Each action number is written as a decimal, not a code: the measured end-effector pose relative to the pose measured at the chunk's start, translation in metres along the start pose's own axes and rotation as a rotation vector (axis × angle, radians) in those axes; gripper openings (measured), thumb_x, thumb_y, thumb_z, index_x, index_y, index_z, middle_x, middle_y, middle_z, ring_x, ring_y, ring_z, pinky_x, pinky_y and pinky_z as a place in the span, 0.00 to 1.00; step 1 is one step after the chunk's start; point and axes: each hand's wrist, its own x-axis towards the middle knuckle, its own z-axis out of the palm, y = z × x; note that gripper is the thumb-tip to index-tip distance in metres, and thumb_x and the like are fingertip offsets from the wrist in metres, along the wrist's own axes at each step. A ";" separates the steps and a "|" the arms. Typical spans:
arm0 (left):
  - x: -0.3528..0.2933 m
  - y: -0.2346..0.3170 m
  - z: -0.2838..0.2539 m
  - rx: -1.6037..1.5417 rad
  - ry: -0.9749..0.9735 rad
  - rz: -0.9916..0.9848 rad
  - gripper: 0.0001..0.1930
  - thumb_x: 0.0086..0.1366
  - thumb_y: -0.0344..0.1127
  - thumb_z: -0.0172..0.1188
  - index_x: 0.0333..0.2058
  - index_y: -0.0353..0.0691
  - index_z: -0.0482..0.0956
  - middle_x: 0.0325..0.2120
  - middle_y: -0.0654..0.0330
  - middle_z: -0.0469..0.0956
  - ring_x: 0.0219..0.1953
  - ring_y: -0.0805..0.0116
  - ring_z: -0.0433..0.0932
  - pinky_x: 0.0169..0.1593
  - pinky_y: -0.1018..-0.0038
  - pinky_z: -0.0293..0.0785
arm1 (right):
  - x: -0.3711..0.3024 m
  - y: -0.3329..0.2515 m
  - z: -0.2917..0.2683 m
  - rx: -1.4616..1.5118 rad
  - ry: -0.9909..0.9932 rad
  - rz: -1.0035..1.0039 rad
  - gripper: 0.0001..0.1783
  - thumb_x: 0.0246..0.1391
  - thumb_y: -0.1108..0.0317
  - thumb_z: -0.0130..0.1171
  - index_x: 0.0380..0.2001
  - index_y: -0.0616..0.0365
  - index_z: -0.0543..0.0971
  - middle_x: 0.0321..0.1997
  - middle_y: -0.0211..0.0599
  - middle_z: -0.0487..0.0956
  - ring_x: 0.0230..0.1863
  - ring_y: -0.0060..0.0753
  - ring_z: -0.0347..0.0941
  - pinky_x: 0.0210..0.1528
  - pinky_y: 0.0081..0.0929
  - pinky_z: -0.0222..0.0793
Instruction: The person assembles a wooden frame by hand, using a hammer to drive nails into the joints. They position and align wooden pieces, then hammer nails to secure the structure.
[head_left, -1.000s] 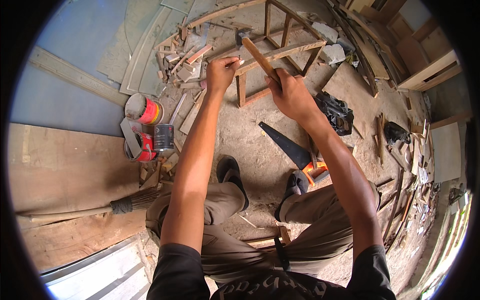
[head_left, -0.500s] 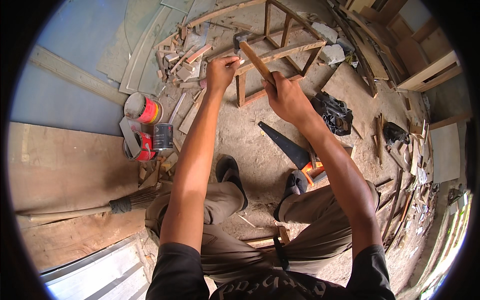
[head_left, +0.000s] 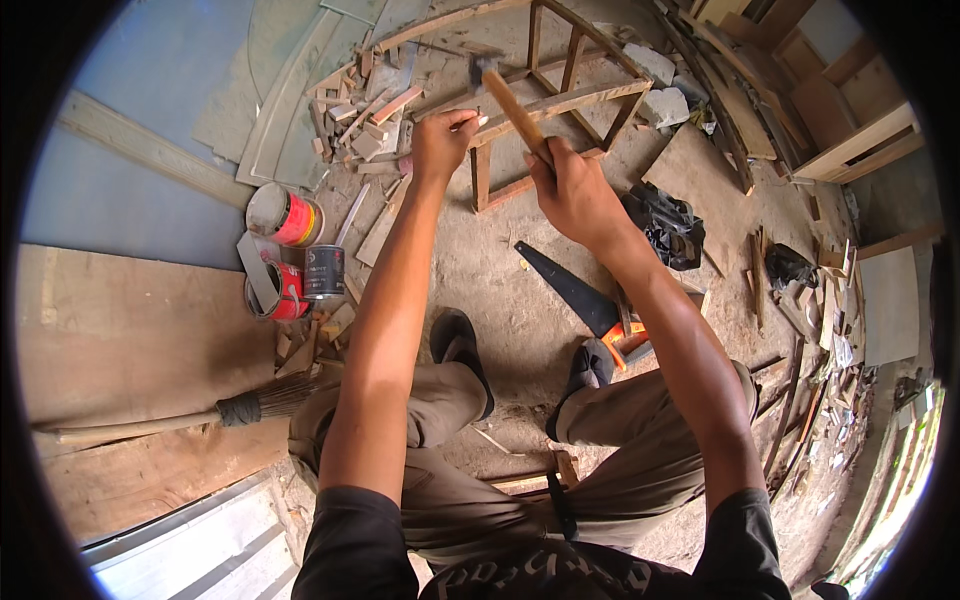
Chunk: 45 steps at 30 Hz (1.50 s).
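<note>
My right hand [head_left: 580, 195] is closed round the wooden handle of a hammer [head_left: 515, 112]. The hammer's dark head is blurred and hovers above the near left corner of a wooden frame [head_left: 568, 101]. At that same corner, my left hand [head_left: 443, 143] has its thumb and fingers pinched together. Whatever sits in the pinch is too small to make out. The frame is built of narrow brown battens and stands on the floor in front of me.
A handsaw [head_left: 570, 290] with an orange handle lies by my right foot. Paint cans [head_left: 324, 272] stand at the left, near a broom [head_left: 240, 408]. Wood offcuts [head_left: 370, 140] are heaped beyond them. A black plastic bag [head_left: 665, 225] lies right of the frame.
The hammer's head has lifted slightly above the frame corner, and my right hand has shifted a little. My left hand stays at the corner.
</note>
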 end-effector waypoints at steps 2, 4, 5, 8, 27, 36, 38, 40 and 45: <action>0.000 -0.003 0.000 -0.001 0.007 -0.001 0.09 0.56 0.34 0.67 0.35 0.37 0.85 0.29 0.55 0.84 0.30 0.68 0.84 0.35 0.76 0.76 | 0.001 -0.004 -0.001 0.007 -0.028 0.053 0.15 0.62 0.64 0.52 0.38 0.70 0.68 0.23 0.67 0.75 0.30 0.72 0.73 0.32 0.56 0.70; -0.003 -0.002 -0.001 -0.007 0.001 -0.015 0.09 0.56 0.34 0.67 0.34 0.37 0.85 0.29 0.55 0.84 0.30 0.69 0.84 0.34 0.76 0.76 | 0.002 -0.008 -0.002 0.012 -0.022 0.079 0.16 0.62 0.63 0.52 0.38 0.70 0.68 0.23 0.67 0.75 0.30 0.72 0.73 0.33 0.56 0.70; -0.001 -0.002 -0.001 -0.004 0.002 -0.006 0.09 0.56 0.33 0.68 0.34 0.37 0.85 0.29 0.55 0.84 0.29 0.69 0.84 0.34 0.76 0.76 | 0.003 -0.011 -0.003 0.016 -0.005 0.077 0.16 0.62 0.63 0.52 0.38 0.70 0.68 0.23 0.67 0.76 0.31 0.72 0.73 0.33 0.56 0.70; -0.001 0.000 0.001 -0.002 0.003 0.000 0.09 0.56 0.33 0.68 0.34 0.36 0.85 0.29 0.55 0.84 0.29 0.69 0.84 0.34 0.76 0.76 | 0.000 -0.007 -0.003 0.026 -0.034 0.114 0.17 0.62 0.63 0.52 0.40 0.70 0.68 0.24 0.67 0.76 0.31 0.72 0.73 0.34 0.55 0.70; -0.002 0.005 0.000 0.002 0.009 -0.008 0.11 0.55 0.36 0.69 0.35 0.36 0.85 0.29 0.54 0.84 0.30 0.68 0.84 0.35 0.76 0.76 | 0.001 -0.002 -0.001 -0.017 -0.070 0.088 0.16 0.63 0.63 0.50 0.37 0.71 0.70 0.23 0.67 0.76 0.30 0.71 0.74 0.35 0.56 0.70; -0.001 -0.002 0.001 0.003 -0.024 -0.096 0.14 0.56 0.38 0.70 0.37 0.34 0.85 0.31 0.55 0.85 0.33 0.71 0.83 0.39 0.77 0.76 | 0.006 0.000 -0.019 0.017 -0.053 0.248 0.19 0.62 0.58 0.52 0.36 0.69 0.73 0.30 0.66 0.77 0.38 0.68 0.74 0.40 0.51 0.70; -0.001 0.003 0.002 0.012 -0.050 -0.145 0.14 0.57 0.38 0.69 0.38 0.34 0.85 0.32 0.56 0.85 0.34 0.73 0.82 0.41 0.78 0.75 | 0.006 0.003 -0.020 0.040 -0.092 0.312 0.20 0.62 0.58 0.52 0.36 0.69 0.73 0.31 0.66 0.77 0.39 0.68 0.74 0.41 0.50 0.70; -0.001 0.005 0.000 0.007 -0.064 -0.176 0.15 0.57 0.38 0.69 0.38 0.33 0.85 0.32 0.56 0.85 0.34 0.73 0.83 0.41 0.78 0.75 | 0.004 0.005 -0.017 0.060 -0.105 0.328 0.19 0.62 0.58 0.52 0.37 0.69 0.74 0.31 0.66 0.77 0.40 0.68 0.74 0.42 0.50 0.70; -0.001 0.000 0.001 -0.039 0.001 -0.080 0.12 0.56 0.37 0.69 0.35 0.35 0.85 0.30 0.54 0.85 0.31 0.69 0.84 0.36 0.76 0.76 | 0.003 0.000 -0.010 0.079 -0.052 0.238 0.19 0.62 0.59 0.53 0.36 0.69 0.73 0.29 0.66 0.77 0.39 0.68 0.74 0.40 0.50 0.70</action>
